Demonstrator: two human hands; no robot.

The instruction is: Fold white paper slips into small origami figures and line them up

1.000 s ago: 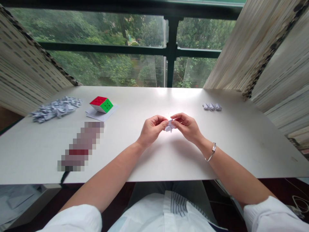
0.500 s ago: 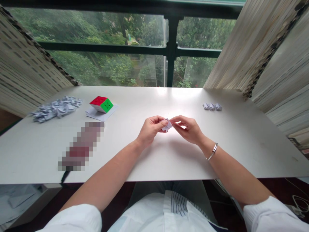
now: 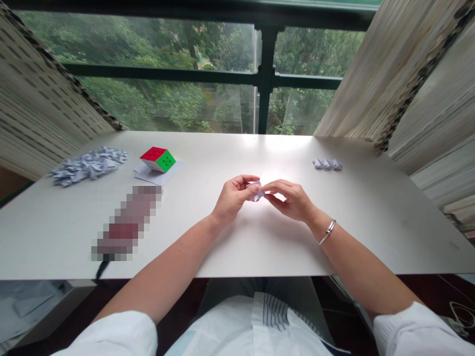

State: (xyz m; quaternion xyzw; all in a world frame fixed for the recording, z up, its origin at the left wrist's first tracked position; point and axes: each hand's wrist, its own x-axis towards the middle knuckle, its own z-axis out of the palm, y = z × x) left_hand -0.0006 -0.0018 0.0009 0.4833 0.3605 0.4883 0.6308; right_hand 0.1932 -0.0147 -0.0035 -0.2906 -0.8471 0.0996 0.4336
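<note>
Between my hands, above the middle of the white table, is a small piece of folded white paper (image 3: pixel 255 192). My left hand (image 3: pixel 233 197) pinches it between thumb and fingers from the left. From the right, my right hand (image 3: pixel 288 197) closes its thumb and fingertips on the paper's right edge. The exact folds are too small to make out, and my left thumb covers part of them. A silver bracelet (image 3: pixel 327 232) circles my right wrist.
On the white table (image 3: pixel 356 217), a heap of folded paper pieces (image 3: pixel 89 165) lies far left. Beside it a Rubik's cube (image 3: pixel 159 159) rests on white paper sheets (image 3: pixel 171 174). A blurred-out object (image 3: pixel 126 225) lies nearer. A short row of folded paper pieces (image 3: pixel 327 164) is at the right.
My right fingers have come slightly in toward the paper and now meet its right edge. The folded paper is turned a little in my left hand. The view has shifted slightly.
</note>
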